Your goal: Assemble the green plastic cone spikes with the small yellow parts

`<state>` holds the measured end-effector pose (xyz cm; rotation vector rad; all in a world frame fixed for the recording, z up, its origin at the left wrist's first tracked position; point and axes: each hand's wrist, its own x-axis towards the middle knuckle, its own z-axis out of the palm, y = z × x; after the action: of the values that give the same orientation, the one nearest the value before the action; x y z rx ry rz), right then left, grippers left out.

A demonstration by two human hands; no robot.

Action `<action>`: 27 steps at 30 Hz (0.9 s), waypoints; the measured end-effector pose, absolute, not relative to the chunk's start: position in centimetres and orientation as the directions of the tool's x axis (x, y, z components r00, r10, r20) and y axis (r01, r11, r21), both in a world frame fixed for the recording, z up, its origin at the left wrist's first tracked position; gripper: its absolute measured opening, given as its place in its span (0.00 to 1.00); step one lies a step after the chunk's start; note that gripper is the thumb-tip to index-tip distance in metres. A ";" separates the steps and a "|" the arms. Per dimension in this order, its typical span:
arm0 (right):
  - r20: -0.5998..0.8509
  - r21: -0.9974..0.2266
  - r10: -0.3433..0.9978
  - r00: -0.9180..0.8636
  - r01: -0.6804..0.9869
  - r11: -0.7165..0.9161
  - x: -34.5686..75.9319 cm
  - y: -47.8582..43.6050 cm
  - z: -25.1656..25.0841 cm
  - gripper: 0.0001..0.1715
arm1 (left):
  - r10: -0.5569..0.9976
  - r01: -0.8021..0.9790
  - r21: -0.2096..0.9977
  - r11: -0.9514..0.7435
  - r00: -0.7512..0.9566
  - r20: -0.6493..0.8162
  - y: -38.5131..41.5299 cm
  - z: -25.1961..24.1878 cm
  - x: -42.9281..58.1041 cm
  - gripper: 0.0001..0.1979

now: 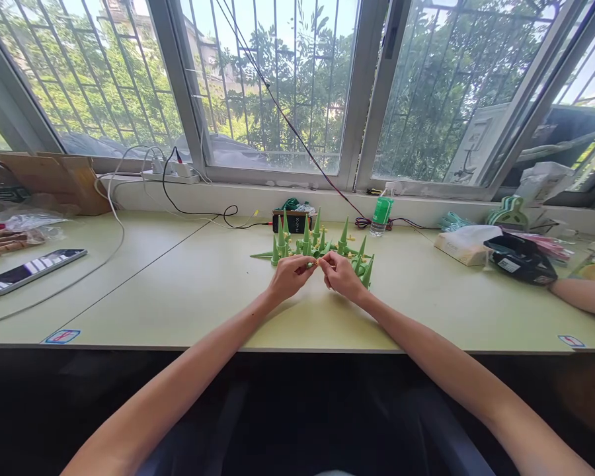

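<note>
My left hand (pixel 291 274) is closed, its fingers pinching a small green piece (pixel 310 265). Right beside it, my right hand (pixel 341 272) is pinched too, its fingertips meeting the left ones at a tiny orange-yellow bit whose kind I cannot make out. Just behind both hands stands a cluster of green cone-shaped spikes (pixel 344 233) with small yellow parts among them. Some spikes point upright, while others lie sideways or lean. My hands hide part of the cluster's front.
Behind the cluster stands a phone (pixel 295 222) showing digits. A water bottle (pixel 382 210) is by the window wall. To the right are a tissue pack (pixel 463 244), a black item (pixel 520 258) and another person's arm (pixel 585 296). A large phone (pixel 32 271) and white cable (pixel 116 248) lie left.
</note>
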<state>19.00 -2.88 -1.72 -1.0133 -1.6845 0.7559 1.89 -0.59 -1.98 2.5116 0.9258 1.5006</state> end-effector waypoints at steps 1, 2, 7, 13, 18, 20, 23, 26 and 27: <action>0.427 -0.846 0.890 -0.160 0.277 0.456 19.0 -2.9 -1.7 0.19 | 0.527 0.458 0.352 -0.817 0.344 0.777 -0.6 -2.0 1.9 0.08; 0.426 -0.845 0.890 -0.161 0.282 0.455 19.0 -2.9 -1.7 0.18 | 0.525 0.457 0.349 -0.818 0.347 0.777 -0.6 -2.0 1.9 0.08; 0.425 -0.837 0.890 -0.164 0.303 0.455 19.1 -3.0 -1.6 0.19 | 0.506 0.441 0.333 -0.833 0.365 0.782 -0.6 -2.0 1.8 0.08; 0.414 -0.830 0.897 -0.155 0.341 0.442 19.2 -2.9 -1.7 0.19 | 0.476 0.426 0.308 -0.851 0.378 0.794 -0.4 -2.3 1.8 0.07; 0.439 -0.788 0.888 -0.137 0.416 0.454 19.3 -2.5 -2.0 0.21 | 0.422 0.396 0.265 -0.879 0.389 0.819 -0.4 -2.3 1.9 0.08; 0.446 -0.775 0.884 -0.138 0.436 0.458 19.3 -2.4 -2.1 0.21 | 0.416 0.400 0.254 -0.881 0.397 0.818 -0.5 -2.3 1.9 0.07; 0.453 -0.760 0.880 -0.142 0.456 0.464 19.3 -2.4 -2.1 0.22 | 0.406 0.404 0.236 -0.884 0.410 0.817 -0.6 -2.2 1.9 0.07; 0.459 -0.747 0.875 -0.153 0.468 0.473 19.3 -2.4 -2.2 0.24 | 0.398 0.398 0.229 -0.889 0.418 0.817 -0.7 -2.1 1.9 0.06; 0.460 -0.744 0.874 -0.156 0.469 0.475 19.3 -2.4 -2.2 0.24 | 0.400 0.397 0.232 -0.888 0.419 0.815 -0.7 -2.1 1.9 0.06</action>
<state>19.34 -2.37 -2.18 -1.1382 -1.7928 0.5467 1.92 -0.68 -2.12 2.6437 0.7430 1.5199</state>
